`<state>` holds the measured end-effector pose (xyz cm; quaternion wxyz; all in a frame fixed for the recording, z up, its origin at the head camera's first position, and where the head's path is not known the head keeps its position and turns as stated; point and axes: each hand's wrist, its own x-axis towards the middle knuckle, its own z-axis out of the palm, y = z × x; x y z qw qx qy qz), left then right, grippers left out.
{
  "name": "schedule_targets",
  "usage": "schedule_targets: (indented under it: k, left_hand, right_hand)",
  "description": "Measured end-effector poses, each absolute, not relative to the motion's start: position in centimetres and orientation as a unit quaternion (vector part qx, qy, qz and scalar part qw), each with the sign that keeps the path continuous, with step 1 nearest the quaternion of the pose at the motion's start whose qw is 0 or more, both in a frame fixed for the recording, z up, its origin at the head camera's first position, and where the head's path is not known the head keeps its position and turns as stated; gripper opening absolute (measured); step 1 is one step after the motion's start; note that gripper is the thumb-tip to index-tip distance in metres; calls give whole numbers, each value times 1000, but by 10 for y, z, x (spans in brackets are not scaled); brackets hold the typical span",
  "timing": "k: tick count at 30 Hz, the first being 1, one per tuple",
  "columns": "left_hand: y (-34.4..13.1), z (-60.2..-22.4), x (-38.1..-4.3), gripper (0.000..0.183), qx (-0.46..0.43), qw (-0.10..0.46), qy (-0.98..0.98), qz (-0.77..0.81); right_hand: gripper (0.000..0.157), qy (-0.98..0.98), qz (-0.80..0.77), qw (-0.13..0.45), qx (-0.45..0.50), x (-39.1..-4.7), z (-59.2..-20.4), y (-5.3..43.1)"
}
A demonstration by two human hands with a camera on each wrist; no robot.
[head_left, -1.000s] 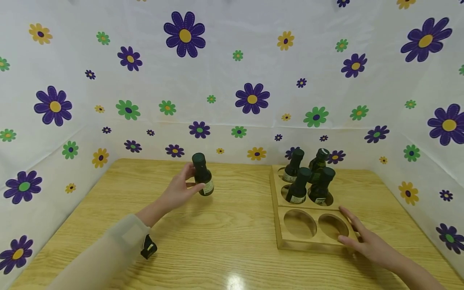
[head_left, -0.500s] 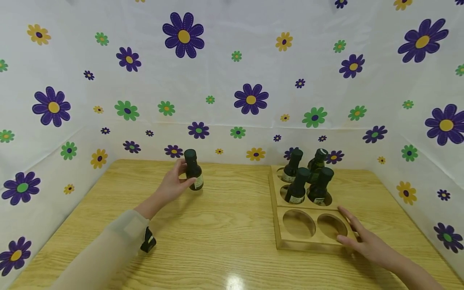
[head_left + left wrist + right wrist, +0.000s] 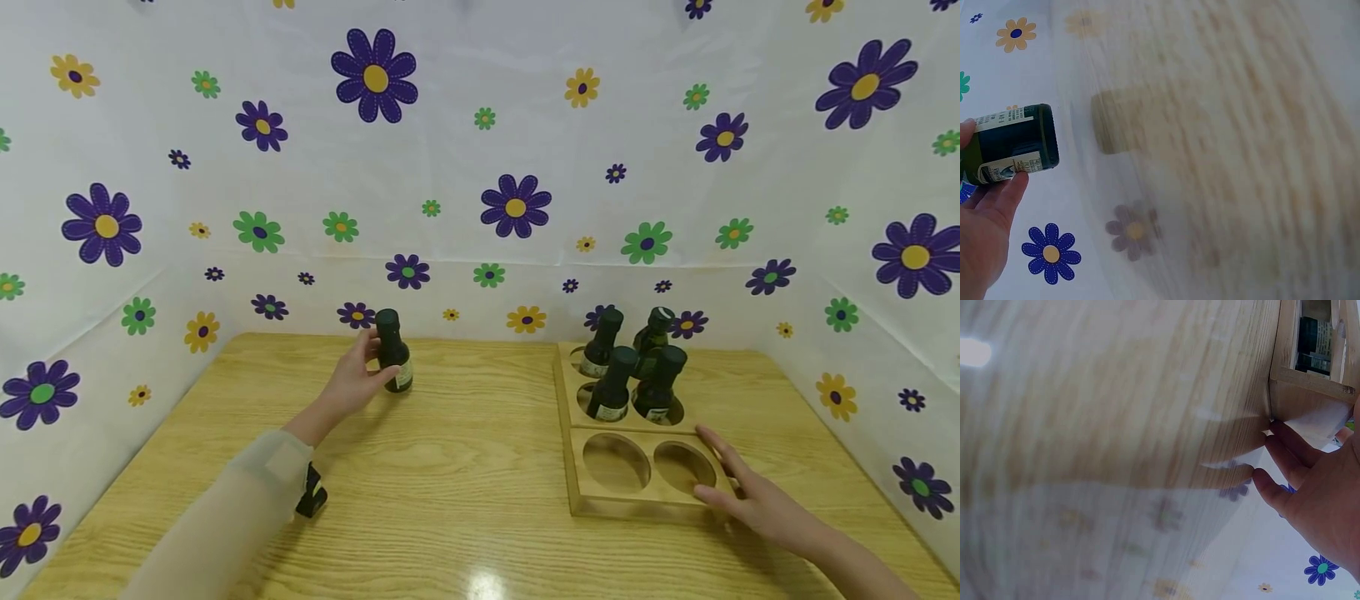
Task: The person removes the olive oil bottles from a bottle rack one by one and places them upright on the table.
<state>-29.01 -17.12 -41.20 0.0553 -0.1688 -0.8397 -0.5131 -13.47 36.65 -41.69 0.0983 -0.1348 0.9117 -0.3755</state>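
My left hand (image 3: 352, 383) grips a small dark green bottle (image 3: 394, 357) upright near the table's back edge, thumb in front and fingers behind. Seen from the left wrist, the bottle (image 3: 1016, 140) has pale labels, and a gap separates its base from its reflection in the table top. On the right stands a wooden bottle rack (image 3: 637, 505), with several similar bottles (image 3: 613, 385) in its rear holes and two round holes at its front. My right hand (image 3: 757, 504) touches the rack's right front corner, fingers extended along the side; in the right wrist view its fingertips (image 3: 1277, 428) lie low against the wood.
The glossy wood-grain table (image 3: 465, 467) carries the rack and reflects light near its front. A white cloth (image 3: 450, 150) with flower prints rises behind and along both sides. Under the left sleeve hangs a small black device (image 3: 311, 493).
My left hand has moved left with the bottle, slowing over the last half second. The right hand stays at the rack, and the bottles in it have not moved.
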Motion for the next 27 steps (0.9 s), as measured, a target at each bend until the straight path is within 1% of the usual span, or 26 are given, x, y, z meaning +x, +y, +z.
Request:
schedule_targets:
  k: [6,16,27]
  left_hand:
    - [-171,-415,-293,57,-168,49,-839,-515]
    - [-170,-419,-294,57,-149,23,-844,-515]
    - [-172,-423,-296,55,-151,24,-846,-511]
  right_hand:
    - [81,910,-380,101,-134,-136,-416,366]
    - [80,910,-379,98,-135,-136,-417,367]
    - [81,911,-376,96,-136,-135,-417,367]
